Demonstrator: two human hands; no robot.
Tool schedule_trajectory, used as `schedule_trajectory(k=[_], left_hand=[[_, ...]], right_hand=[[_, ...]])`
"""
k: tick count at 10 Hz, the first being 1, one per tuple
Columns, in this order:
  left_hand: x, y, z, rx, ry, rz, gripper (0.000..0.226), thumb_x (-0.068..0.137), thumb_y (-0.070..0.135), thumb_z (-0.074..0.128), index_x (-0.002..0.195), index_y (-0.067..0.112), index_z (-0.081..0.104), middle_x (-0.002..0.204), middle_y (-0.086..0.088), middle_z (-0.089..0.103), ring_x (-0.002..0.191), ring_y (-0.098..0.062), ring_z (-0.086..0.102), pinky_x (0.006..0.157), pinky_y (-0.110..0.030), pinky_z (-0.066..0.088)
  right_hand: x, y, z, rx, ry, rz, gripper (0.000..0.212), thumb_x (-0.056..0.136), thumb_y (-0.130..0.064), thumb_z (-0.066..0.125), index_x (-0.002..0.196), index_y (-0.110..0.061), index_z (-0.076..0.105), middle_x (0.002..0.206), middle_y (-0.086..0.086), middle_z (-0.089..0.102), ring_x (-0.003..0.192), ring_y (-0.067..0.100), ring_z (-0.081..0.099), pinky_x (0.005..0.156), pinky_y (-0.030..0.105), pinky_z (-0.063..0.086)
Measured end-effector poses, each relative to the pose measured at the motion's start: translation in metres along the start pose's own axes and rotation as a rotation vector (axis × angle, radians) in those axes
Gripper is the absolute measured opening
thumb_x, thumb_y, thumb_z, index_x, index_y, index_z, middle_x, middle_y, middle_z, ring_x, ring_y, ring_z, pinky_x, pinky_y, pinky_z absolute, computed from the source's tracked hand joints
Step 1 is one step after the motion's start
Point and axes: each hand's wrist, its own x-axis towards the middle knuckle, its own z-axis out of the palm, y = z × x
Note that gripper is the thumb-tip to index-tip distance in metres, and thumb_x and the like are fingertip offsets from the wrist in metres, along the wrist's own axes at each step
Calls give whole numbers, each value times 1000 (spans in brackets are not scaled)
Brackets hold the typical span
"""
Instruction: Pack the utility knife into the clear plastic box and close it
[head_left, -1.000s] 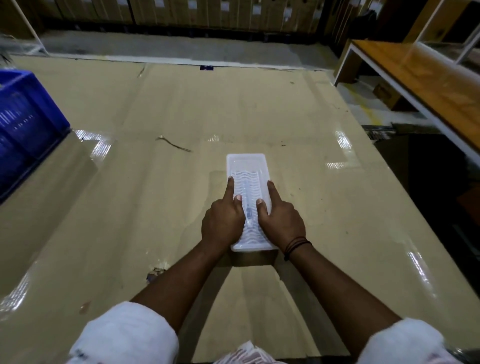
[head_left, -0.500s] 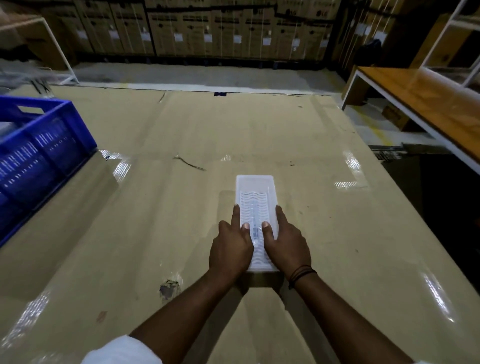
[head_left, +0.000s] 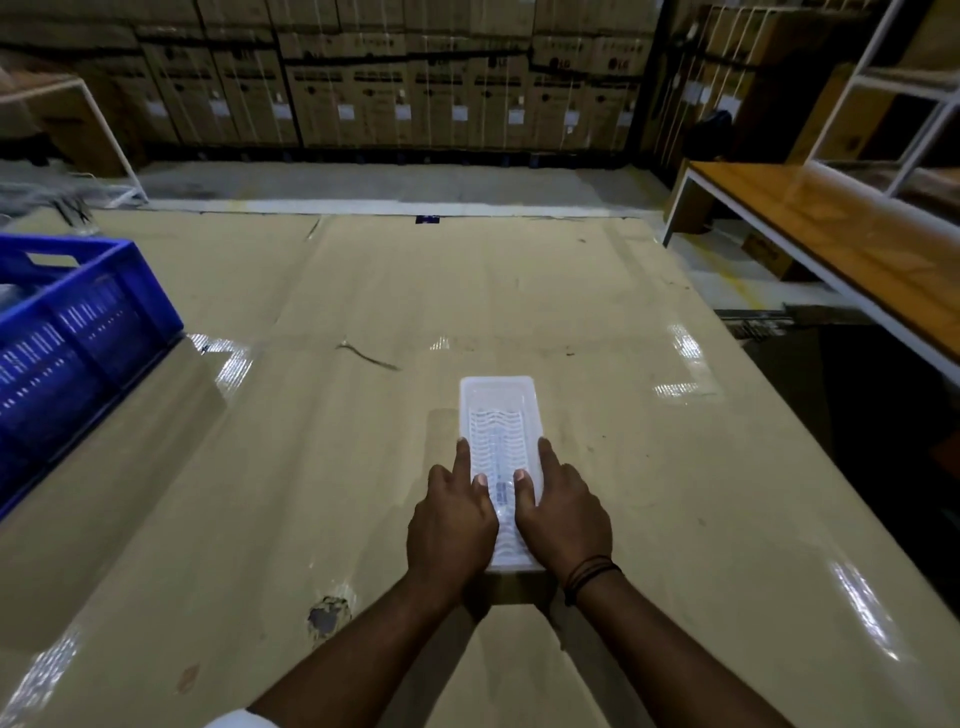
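At the white tray (head_left: 497, 402), hands (head_left: 452, 525) (head_left: 563, 519) grip, forefingers (head_left: 464, 457) straight.

Tray (head_left: 501, 405): translucent white plastic, ribbed. Tabletop (head_left: 363, 291): cardboard, glossy film. Left-edge crate (head_left: 104, 322): blue perforated plastic. Bench (head_left: 857, 244): varnished wood.

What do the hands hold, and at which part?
The left hand and right hand hold the white plastic tray by its long sides, toward its near end.

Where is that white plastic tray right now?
In the head view the white tray lies flat on the cardboard-covered table, just right of centre, held at its near end between the left hand and right hand.
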Motion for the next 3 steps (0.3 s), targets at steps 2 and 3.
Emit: schedule_trajectory(k=[2, 3], left_hand=[[8, 0, -13, 295, -38, 108, 63, 101, 55, 29, 157, 28, 24, 126, -10, 53, 107, -28, 56, 83, -39, 48], [23, 4, -26, 411, 57, 195, 66, 99, 57, 30, 157, 25, 28, 138, -10, 49, 114, -29, 51, 90, -40, 47]], right_hand=[[8, -5, -11, -167, 41, -102, 56, 99, -52, 39, 147, -22, 42, 126, 10, 55, 106, 29, 59, 85, 39, 53], [23, -16, -22, -188, 99, -181, 53, 100, -47, 41, 145, -20, 47, 137, 10, 53, 117, 29, 55, 94, 41, 50]])
